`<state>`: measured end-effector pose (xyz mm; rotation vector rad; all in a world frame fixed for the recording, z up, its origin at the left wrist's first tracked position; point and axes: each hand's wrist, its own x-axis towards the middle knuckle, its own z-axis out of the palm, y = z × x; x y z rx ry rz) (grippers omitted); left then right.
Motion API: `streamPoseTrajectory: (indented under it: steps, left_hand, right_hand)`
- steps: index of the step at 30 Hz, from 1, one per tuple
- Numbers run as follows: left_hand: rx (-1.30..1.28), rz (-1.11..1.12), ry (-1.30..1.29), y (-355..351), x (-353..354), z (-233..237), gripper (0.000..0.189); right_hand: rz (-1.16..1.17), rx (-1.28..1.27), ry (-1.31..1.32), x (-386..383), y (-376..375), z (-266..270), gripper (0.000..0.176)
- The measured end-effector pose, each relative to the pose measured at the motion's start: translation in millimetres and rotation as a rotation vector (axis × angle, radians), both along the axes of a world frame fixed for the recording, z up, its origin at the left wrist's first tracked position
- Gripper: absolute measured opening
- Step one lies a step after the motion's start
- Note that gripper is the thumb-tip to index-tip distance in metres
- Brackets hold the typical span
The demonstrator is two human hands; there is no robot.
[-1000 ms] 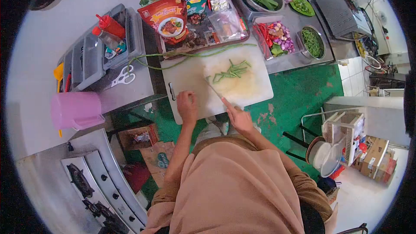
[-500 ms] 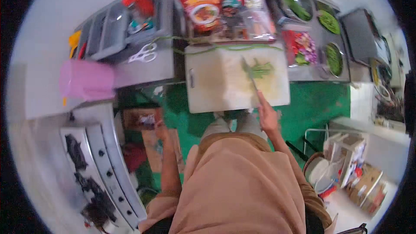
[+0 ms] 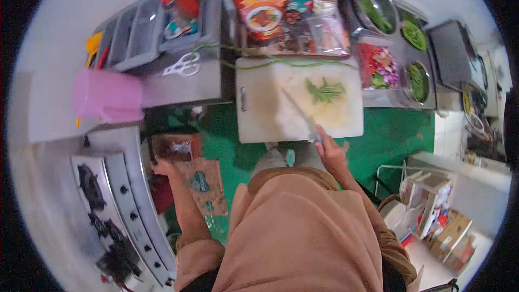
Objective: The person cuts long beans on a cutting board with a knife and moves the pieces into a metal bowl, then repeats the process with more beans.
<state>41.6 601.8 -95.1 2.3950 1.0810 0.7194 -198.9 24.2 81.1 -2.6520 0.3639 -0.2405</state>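
Observation:
My right hand is closed around the handle of a knife at the near edge of a white cutting board. The blade points up and left over the board. Cut green stalks lie in a small pile right of the blade, not touching it. Low on the left, my left hand hangs beside the stove front, near a box on the floor; its fingers are too blurred to make out. A long green stalk stretches along the board's far edge.
White scissors and a pink container are on the left. Food packets stand behind the board. At right are bowls of greens and a tray of chopped vegetables. A stove is lower left.
My right hand has moved down slightly, and the knife has swung away from the cut stalks to their left. My left hand has moved left, toward the stove.

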Motion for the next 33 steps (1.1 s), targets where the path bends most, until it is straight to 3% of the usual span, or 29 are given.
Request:
streamPoseTrajectory:
  steps: [1,3,5,7,8,12,14,16,19,21,26,33]
  left_hand:
    - [-0.016,-0.036,0.002,-42,-1,14,0.057]
    - [-0.094,-0.447,-0.295,-124,-9,45,0.045]
    - [0.031,-0.672,-0.316,-208,-20,84,0.036]
    - [-0.250,-0.812,-0.177,-270,-27,113,0.034]
    - [-0.256,-0.829,-0.177,-295,-30,119,0.034]
    - [-0.199,-1.425,-0.143,-369,-39,117,0.033]
    - [-0.195,-1.505,-0.073,-400,-50,123,0.033]
    - [-0.192,-1.571,-0.002,-417,-55,122,0.034]
    - [-0.068,-1.631,0.036,-427,-58,115,0.039]
    - [0.107,-1.637,0.045,-431,-58,115,0.048]
    - [0.201,-1.646,0.165,-435,-57,116,0.054]
    - [0.170,-1.620,0.216,-436,-57,116,0.056]
  right_hand:
    - [0.023,-0.054,-0.055,3,-2,0,0.056]
    - [0.026,-0.046,-0.045,8,-11,-8,0.051]
    - [0.042,-0.029,-0.037,17,-21,-15,0.046]
    - [0.172,-0.059,-0.022,29,-33,-18,0.037]
    - [0.154,-0.063,-0.021,35,-38,-20,0.037]
    - [0.248,-0.103,0.022,54,-55,-16,0.036]
    - [0.272,-0.119,0.017,59,-70,-17,0.037]
    - [0.188,-0.098,-0.151,65,-88,-22,0.046]
    - [0.100,-0.137,-0.218,74,-125,-23,0.058]
    - [0.124,-0.106,-0.129,79,-142,-30,0.067]
    - [0.381,-0.158,0.071,109,-153,-36,0.074]
    - [0.719,-0.189,0.038,156,-140,-44,0.065]
